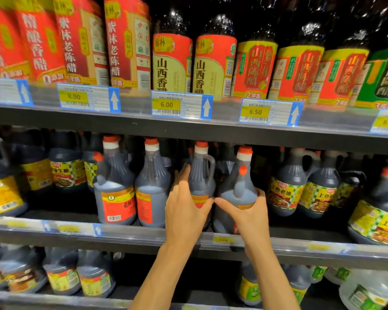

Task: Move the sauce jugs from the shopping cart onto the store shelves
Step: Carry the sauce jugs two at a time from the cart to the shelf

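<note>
Several dark sauce jugs with red caps and red-orange labels stand on the middle shelf (143, 239). My left hand (186, 211) wraps around the front of one jug (202, 175) whose handle faces right. My right hand (248, 212) grips the jug beside it (240, 189), thumb across its front. Both jugs stand upright on the shelf, side by side and touching. Two matching jugs (114, 193) stand just to the left. The shopping cart is out of view.
The upper shelf (188, 128) holds tall red- and yellow-labelled vinegar bottles (173, 63) behind price tags. Other dark jugs with yellow and green labels (287, 189) fill the middle shelf's right and left. The lower shelf holds more jugs (61, 271).
</note>
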Motion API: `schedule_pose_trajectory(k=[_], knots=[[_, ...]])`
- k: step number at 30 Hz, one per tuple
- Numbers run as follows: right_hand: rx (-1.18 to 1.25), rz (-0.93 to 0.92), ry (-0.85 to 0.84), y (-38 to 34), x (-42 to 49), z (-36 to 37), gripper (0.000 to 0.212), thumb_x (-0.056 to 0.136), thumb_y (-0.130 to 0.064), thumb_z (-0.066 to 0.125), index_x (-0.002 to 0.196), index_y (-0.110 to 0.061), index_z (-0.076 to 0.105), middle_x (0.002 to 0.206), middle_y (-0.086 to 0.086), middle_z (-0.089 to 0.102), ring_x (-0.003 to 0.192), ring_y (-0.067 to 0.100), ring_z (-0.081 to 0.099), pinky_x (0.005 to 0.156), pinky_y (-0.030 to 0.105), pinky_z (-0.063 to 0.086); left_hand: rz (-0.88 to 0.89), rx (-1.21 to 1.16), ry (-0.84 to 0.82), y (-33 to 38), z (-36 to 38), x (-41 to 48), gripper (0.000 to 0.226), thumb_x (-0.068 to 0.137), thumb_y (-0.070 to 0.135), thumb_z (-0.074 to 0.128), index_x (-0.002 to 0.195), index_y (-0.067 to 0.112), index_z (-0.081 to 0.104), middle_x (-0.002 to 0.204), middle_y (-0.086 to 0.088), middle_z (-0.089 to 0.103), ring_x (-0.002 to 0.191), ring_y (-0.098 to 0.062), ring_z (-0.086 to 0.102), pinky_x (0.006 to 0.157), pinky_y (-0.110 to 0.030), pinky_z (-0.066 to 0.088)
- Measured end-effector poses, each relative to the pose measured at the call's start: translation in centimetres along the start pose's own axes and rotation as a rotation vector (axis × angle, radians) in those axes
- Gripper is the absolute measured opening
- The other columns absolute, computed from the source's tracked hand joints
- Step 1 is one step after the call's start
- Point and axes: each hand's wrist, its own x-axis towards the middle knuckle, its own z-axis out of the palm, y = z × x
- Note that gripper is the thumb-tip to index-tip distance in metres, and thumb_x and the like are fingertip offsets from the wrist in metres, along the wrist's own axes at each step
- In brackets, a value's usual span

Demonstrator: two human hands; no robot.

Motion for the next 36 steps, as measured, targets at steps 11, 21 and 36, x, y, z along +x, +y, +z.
schedule_pose_trajectory(k=[11, 21, 36], knots=[[-0.217, 0.021, -0.108, -0.8, 1.0, -1.2, 0.126, 0.041, -0.060, 0.091, 0.145, -0.012, 0.038, 0.140, 0.008, 0.052, 0.126, 0.024, 0.054, 0.101, 0.048, 0.050, 0.076, -0.024, 0.000, -1.2, -0.5, 0.0, 0.096, 0.071, 0.048, 0.081, 0.151, 0.028, 0.031, 0.134, -0.003, 0.054, 0.122, -0.015, 0.051, 0.095, -0.029, 0.046], [-0.215, -0.001, 0.035, -0.7, -0.1, -0.2, 0.099, 0.058, -0.044, 0.093, 0.139, -0.021, 0.040, 0.107, -0.026, 0.053, 0.097, -0.004, 0.056, 0.073, 0.011, 0.043, 0.143, -0.110, 0.067, -0.8, 0.0, -1.5, 0.070, 0.083, 0.015, 0.077, 0.144, 0.012, 0.043, 0.151, 0.004, 0.040, 0.139, -0.010, 0.034, 0.111, -0.025, 0.035], [-0.433, 0.024, 0.099, -1.5, -3.1, 0.6, 0.097, 0.078, -0.027, 0.083, 0.152, -0.004, 0.024, 0.154, 0.010, 0.032, 0.142, 0.027, 0.034, 0.113, 0.038, 0.034, 0.215, 0.050, -0.136, 0.0, -5.1, -2.1, 0.055, 0.083, 0.019, 0.070, 0.135, 0.023, 0.049, 0.138, 0.005, 0.040, 0.129, -0.016, 0.042, 0.096, -0.029, 0.047]])
